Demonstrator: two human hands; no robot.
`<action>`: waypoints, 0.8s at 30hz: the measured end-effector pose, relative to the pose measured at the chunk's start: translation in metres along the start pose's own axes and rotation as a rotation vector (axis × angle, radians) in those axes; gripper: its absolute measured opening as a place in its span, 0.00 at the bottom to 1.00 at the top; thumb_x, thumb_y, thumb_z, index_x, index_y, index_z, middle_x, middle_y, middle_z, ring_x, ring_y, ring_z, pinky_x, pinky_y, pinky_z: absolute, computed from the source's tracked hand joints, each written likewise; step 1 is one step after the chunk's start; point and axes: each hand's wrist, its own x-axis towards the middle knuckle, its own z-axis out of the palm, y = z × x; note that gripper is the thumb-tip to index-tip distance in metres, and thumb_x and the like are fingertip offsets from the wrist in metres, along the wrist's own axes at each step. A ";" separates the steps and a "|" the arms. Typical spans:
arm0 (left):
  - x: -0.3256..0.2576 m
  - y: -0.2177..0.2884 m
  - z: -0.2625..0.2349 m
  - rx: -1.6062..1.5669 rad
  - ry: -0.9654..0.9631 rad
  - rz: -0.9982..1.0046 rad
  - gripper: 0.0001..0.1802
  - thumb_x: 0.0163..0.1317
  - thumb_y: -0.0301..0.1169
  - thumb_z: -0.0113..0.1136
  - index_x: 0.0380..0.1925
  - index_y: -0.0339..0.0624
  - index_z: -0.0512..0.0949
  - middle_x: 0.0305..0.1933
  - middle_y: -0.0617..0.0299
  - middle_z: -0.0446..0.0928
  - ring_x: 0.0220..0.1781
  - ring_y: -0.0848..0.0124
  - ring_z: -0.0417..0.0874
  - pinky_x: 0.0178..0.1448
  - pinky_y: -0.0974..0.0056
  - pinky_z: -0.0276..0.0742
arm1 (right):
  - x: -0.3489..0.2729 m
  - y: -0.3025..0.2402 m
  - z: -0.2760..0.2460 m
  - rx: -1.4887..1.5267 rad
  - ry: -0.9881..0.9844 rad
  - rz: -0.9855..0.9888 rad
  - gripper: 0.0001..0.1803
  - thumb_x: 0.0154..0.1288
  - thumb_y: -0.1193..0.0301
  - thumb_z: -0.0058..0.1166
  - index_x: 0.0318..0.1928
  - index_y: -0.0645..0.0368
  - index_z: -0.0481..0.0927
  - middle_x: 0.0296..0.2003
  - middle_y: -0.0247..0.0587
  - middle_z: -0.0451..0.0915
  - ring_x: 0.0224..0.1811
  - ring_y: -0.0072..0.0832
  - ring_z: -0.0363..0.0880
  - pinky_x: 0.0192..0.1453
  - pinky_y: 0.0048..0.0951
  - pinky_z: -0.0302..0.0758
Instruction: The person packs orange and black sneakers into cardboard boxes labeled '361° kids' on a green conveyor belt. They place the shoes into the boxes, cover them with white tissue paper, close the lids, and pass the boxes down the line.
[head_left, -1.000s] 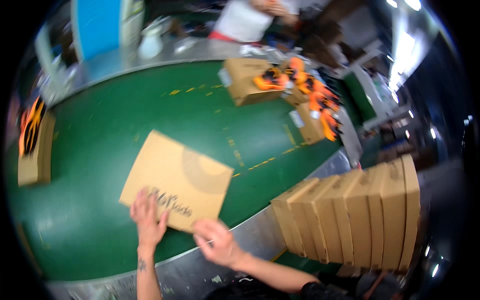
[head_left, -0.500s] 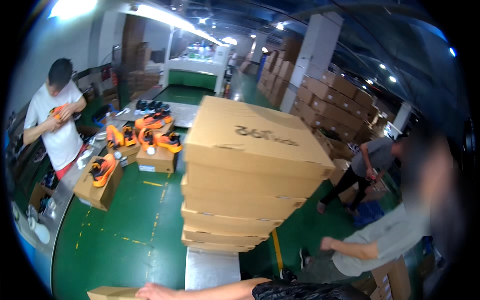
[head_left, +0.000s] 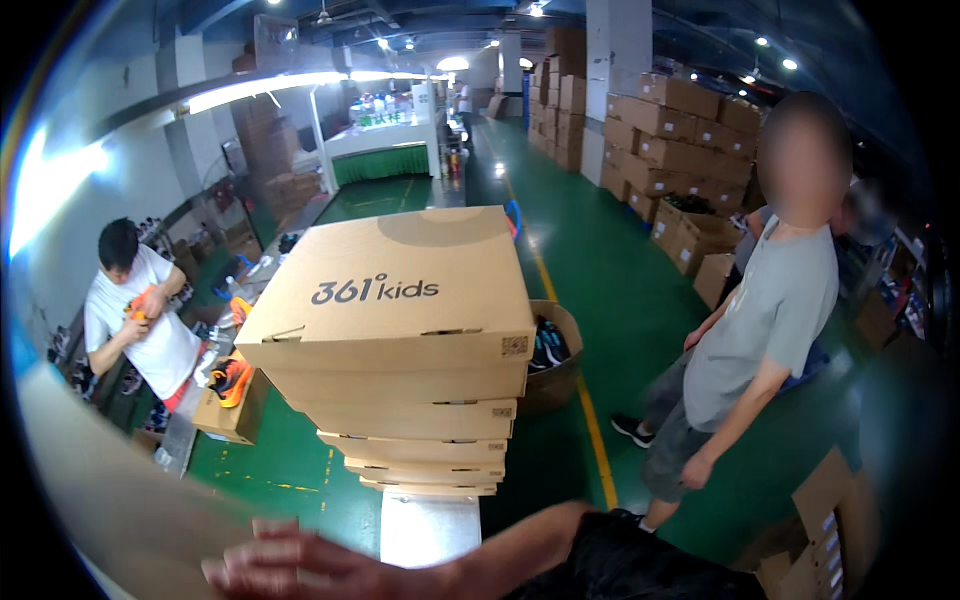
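From the lower edge my right arm, in a black sleeve, reaches across to the left. My right hand (head_left: 310, 572), blurred, has its fingers against the edge of a tan cardboard box (head_left: 130, 480), held up close at the lower left. That box is smeared and cut off by the picture's rim. My left hand is not seen. Ahead stands a tall stack of tan shoe boxes (head_left: 400, 290) with closed lids, on a shiny metal surface (head_left: 430, 525). My right hand is apart from the stack.
At left, a person in a white T-shirt (head_left: 150, 320) handles an orange shoe beside a workbench. An orange-black shoe (head_left: 230, 380) sits on another box (head_left: 230, 415). A person in grey (head_left: 770, 310) stands right. Behind the stack is an open carton (head_left: 555, 380); piled cartons (head_left: 680, 140) stand farther back.
The cardboard box at my right hand has risen from the lower edge and now fills the lower left. My view has turned right and tilted up. The grey-shirted person now stands straighter.
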 end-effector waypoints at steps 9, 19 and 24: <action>-0.016 0.140 0.159 0.162 -0.140 0.891 0.41 0.69 0.48 0.51 0.72 0.37 0.49 0.75 0.50 0.52 0.73 0.56 0.58 0.73 0.52 0.58 | 0.226 0.094 -0.255 0.215 -0.210 0.270 0.19 0.76 0.59 0.42 0.58 0.56 0.73 0.52 0.37 0.77 0.56 0.22 0.73 0.60 0.31 0.72; -0.080 0.022 0.328 1.017 -0.326 0.967 0.61 0.59 0.62 0.54 0.73 0.37 0.29 0.76 0.36 0.26 0.78 0.44 0.22 0.76 0.39 0.31 | 0.124 0.211 -0.375 0.138 -0.262 0.911 0.30 0.75 0.53 0.44 0.69 0.56 0.62 0.53 0.28 0.73 0.54 0.17 0.68 0.55 0.23 0.67; -0.082 -0.007 0.345 1.189 -0.158 1.090 0.59 0.58 0.48 0.62 0.72 0.34 0.31 0.75 0.33 0.29 0.78 0.39 0.31 0.75 0.37 0.34 | 0.115 0.223 -0.374 0.250 -0.113 0.825 0.26 0.75 0.57 0.43 0.64 0.61 0.66 0.55 0.36 0.73 0.59 0.23 0.67 0.66 0.26 0.61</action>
